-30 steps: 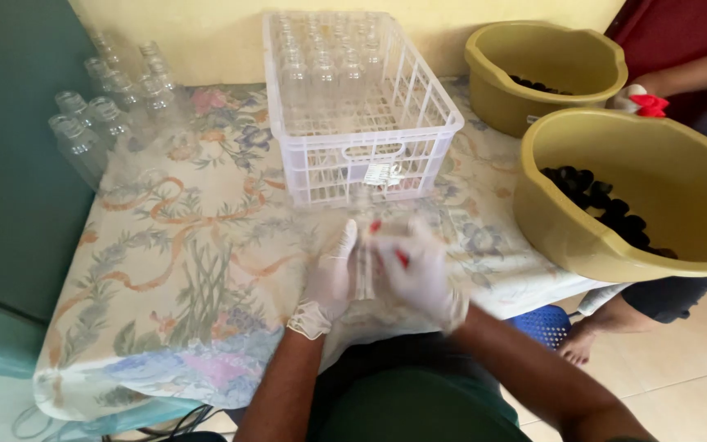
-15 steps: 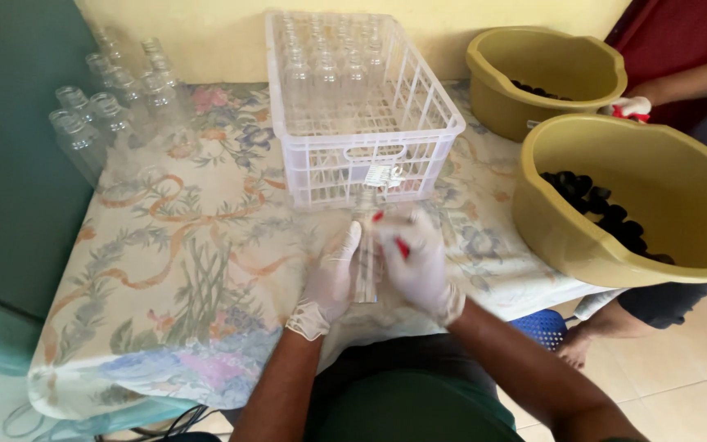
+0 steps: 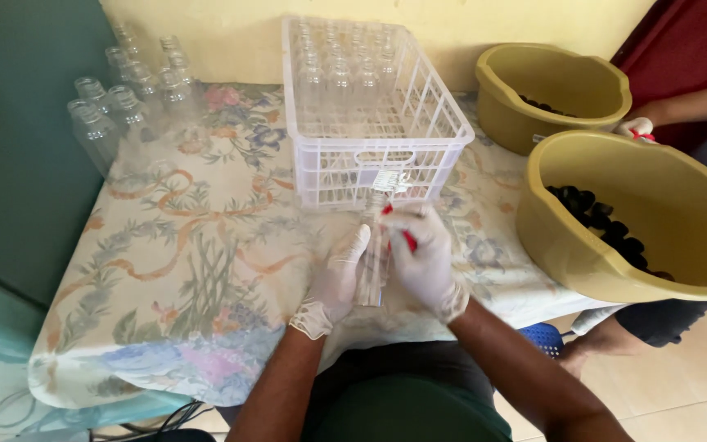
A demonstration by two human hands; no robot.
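Both hands gloved in white: left hand (image 3: 335, 274) wraps its fingers round a clear plastic bottle (image 3: 372, 260), held upright just above the table edge in front of the white crate (image 3: 378, 155); right hand (image 3: 423, 255) pinches a small red item (image 3: 408, 239) vs. the bottle's upper part, can't tell what it is. Crate holds approx. a dozen+ clear bottles, exact count unclear; a small pale tag (image 3: 388, 178) hangs on its front wall. Approx. 8 loose bottles (image 3: 128, 94) stand at the far-left corner of the floral tablecloth (image 3: 190, 270). 2 olive basins (image 3: 640, 213) at right, each w/ dark caps (image 3: 599, 229). Another person's gloved hand (image 3: 636, 127) sits between the basins.
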